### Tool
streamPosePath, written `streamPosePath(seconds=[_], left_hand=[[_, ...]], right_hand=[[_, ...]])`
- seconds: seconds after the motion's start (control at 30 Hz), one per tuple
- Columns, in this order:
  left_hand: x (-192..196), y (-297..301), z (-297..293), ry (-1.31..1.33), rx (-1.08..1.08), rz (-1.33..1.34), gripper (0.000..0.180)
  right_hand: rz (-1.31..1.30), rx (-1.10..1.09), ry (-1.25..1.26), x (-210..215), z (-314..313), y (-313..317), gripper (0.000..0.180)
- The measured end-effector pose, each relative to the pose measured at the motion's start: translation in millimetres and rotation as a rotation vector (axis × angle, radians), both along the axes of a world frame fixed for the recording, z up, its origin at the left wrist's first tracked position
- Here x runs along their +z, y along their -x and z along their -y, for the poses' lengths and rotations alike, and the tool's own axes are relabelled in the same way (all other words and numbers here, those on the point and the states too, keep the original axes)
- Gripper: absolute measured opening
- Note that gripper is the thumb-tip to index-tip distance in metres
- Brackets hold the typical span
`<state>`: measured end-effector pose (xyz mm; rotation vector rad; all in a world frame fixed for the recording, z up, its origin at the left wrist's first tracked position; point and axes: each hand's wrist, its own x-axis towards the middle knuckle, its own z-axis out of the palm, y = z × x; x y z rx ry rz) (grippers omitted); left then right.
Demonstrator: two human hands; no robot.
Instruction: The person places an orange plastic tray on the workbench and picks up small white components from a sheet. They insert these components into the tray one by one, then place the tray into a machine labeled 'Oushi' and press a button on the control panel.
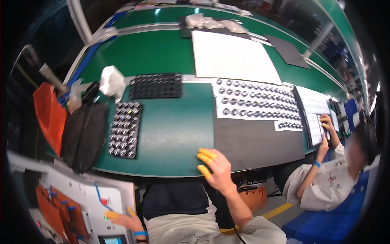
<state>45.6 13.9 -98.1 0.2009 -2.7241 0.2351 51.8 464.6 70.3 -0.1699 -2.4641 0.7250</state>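
My left hand (124, 221) is stretched out over the white panel of a machine (83, 199), its fingertips in yellow finger cots beside a green-lit button (106, 217). I cannot tell whether they touch it. A red button (104, 201) sits just above on that panel. My right hand (218, 167), also in yellow finger cots, hovers at the near edge of the green table (174, 134) with its fingers apart and nothing in them. To its left stands a black tray (124, 130) filled with rows of small shiny metal parts.
An unfilled-looking black tray (156, 85) lies behind. Rows of round metal parts (243, 99) stand on white sheets right of it, beside a dark mat (256, 140). A large white board (233, 55) lies farther back. At right, a co-worker (325, 179) handles something dark.
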Motion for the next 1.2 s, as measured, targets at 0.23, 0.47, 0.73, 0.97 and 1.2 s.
streamPosePath(seconds=[0.23,0.47,0.73,0.97,1.2], left_hand=[[18,7,-23,-0.152,0.032,0.049,0.111],[16,9,-21,-0.242,-0.031,0.034,0.109],[19,5,-21,-0.306,-0.054,0.031,0.107],[28,13,-27,-0.354,-0.133,0.053,0.105],[37,49,-48,-0.383,-0.417,0.136,0.104]], right_hand=[[0.000,-0.006,0.029,3,-1,-2,0.034],[-0.004,-0.015,0.025,4,0,-5,0.033],[-0.012,-0.001,0.046,4,-2,-3,0.033],[-0.042,-0.020,0.075,2,-3,-6,0.034],[-0.059,0.009,0.099,-9,-1,-7,0.033]])
